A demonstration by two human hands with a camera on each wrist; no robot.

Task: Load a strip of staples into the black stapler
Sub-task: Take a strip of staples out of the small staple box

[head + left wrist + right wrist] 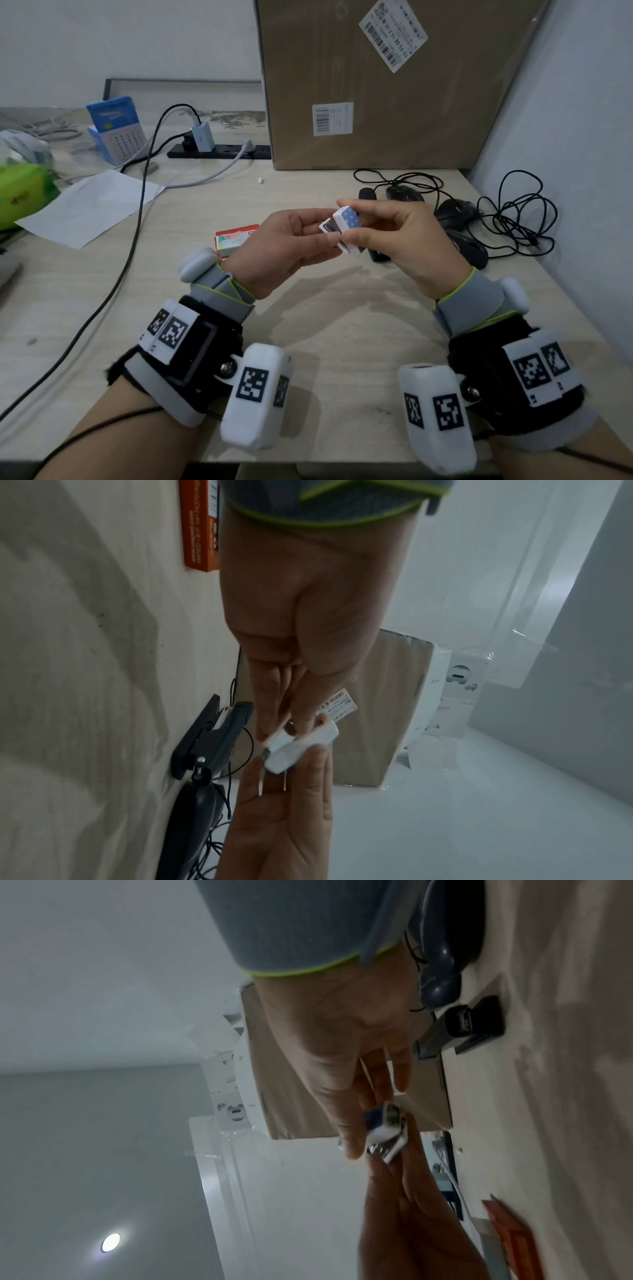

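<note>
Pale wood-grain desk (308,342) set against grey-white walls, with a big cardboard box (376,85) standing at its back. Both hands meet in the air in front of the box, above the desk. The left hand (277,246) and right hand (400,240) share a small white staple box (346,226) with a blue dotted top; the right thumb and fingers are curled round its sleeve, while the left thumb and fingertips pinch the inner tray end sticking out toward the left. Something dark and metallic shows in the open end, too blurred in the right wrist view to say whether it is a staple strip.

The stapler (212,734) lies on the desk in front of the box, under and just beyond the right hand, mostly hidden by it in the head view; the left wrist view shows its top swung up and the metal channel exposed. Neither hand touches it. Black mice (459,212) with tangled cords lie to the right in front of the box. A red-and-white carton (236,240) lies on the desk behind the left hand. To the left of the box sit a black power strip (219,150), a sheet of paper (92,205) and a blue calendar (116,130).
</note>
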